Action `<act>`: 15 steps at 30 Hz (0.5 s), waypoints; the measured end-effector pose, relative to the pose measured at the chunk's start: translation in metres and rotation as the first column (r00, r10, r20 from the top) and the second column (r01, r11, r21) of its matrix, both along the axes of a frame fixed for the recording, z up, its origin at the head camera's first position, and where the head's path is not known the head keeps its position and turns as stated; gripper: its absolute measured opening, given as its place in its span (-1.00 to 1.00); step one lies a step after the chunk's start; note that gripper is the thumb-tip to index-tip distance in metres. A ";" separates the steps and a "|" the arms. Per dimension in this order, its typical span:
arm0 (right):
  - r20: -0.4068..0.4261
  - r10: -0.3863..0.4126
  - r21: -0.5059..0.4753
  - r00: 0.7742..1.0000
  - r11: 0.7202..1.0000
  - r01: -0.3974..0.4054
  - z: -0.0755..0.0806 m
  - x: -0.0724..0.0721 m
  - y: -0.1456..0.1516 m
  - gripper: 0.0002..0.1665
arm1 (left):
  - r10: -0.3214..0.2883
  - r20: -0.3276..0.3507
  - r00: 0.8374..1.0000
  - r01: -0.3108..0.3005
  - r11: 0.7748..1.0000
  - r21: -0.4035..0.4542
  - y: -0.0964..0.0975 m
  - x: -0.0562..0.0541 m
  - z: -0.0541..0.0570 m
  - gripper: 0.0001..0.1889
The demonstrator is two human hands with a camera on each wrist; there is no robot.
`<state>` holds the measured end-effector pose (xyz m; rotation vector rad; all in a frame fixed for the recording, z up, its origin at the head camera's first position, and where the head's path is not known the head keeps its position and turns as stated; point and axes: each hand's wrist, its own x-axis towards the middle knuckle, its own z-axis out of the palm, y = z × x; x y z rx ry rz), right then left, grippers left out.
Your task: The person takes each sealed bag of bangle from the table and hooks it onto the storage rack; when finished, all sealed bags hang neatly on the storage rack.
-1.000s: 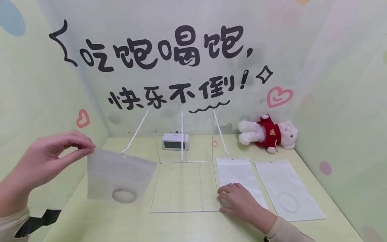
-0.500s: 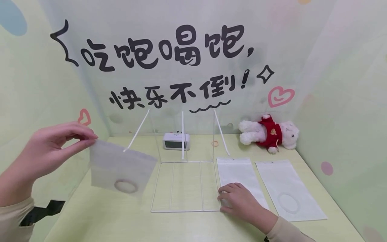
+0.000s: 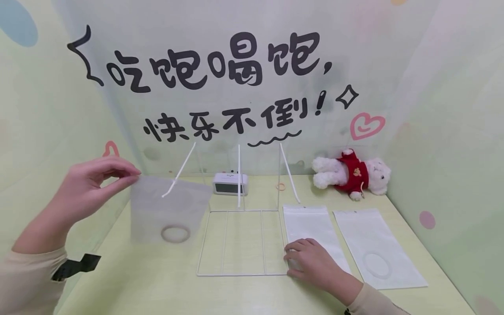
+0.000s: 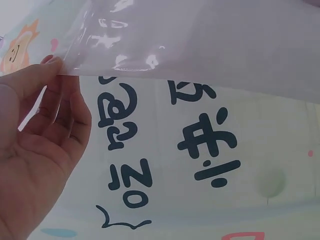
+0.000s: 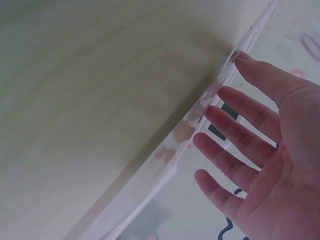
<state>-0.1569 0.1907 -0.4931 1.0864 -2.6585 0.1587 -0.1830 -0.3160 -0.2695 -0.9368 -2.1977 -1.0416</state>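
Observation:
My left hand (image 3: 90, 188) pinches the upper left corner of a translucent zip bag (image 3: 147, 210) between thumb and fingertips. The bag hangs above the table, with a ring (image 3: 175, 234) showing through its lower part. In the head view the left prong (image 3: 182, 168) of a white wire display stand (image 3: 236, 275) overlaps the bag's upper half. The left wrist view shows the bag's glossy sheet (image 4: 215, 45) spread out from the pinched corner. My right hand (image 3: 315, 267) rests on a white zip bag (image 3: 307, 218) beside the stand's base, fingers loosely bent; its lower part is hidden under the hand.
Another white bag (image 3: 393, 253) with a ring inside lies flat at the right. Behind the stand are a white digital clock (image 3: 230, 183) and a small orange ring (image 3: 280, 186). A plush bear in red (image 3: 354, 173) lies against the back wall.
My left hand has moved up and to the right with the bag. The left prong's end, earlier at the bag's top edge, now overlaps the bag lower down. My right hand stays in place.

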 end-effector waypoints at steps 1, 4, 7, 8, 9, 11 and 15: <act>-0.002 0.001 -0.001 1.000 1.000 -0.001 0.000 0.000 0.000 -0.68 | 0.009 0.006 1.000 -0.009 1.000 0.009 0.001 -0.002 -0.002 -0.57; -0.007 0.003 -0.003 1.000 1.000 -0.003 0.000 0.000 0.001 -0.68 | 0.052 0.032 0.998 -0.053 0.998 0.028 0.002 -0.006 -0.007 -0.59; -0.010 0.003 0.002 1.000 1.000 -0.003 0.000 0.000 0.001 -0.67 | 0.065 0.025 0.998 -0.067 0.996 0.065 0.002 -0.013 -0.014 -0.61; -0.010 0.002 0.002 1.000 1.000 -0.002 0.000 -0.001 0.001 -0.67 | 0.070 0.021 0.997 -0.071 0.995 0.075 0.002 -0.015 -0.017 -0.63; -0.008 0.001 0.005 1.000 1.000 -0.001 -0.001 -0.001 0.001 -0.67 | 0.072 0.014 0.997 -0.073 0.994 0.085 0.002 -0.018 -0.019 -0.64; -0.006 0.000 0.012 1.000 1.000 0.000 -0.001 -0.001 0.001 -0.66 | 0.071 0.005 0.997 -0.071 0.991 0.111 0.002 -0.023 -0.024 -0.65; -0.001 -0.003 0.023 1.000 1.000 0.003 -0.001 -0.002 0.000 -0.66 | 0.077 0.021 0.997 -0.079 0.987 0.140 0.003 -0.030 -0.029 -0.69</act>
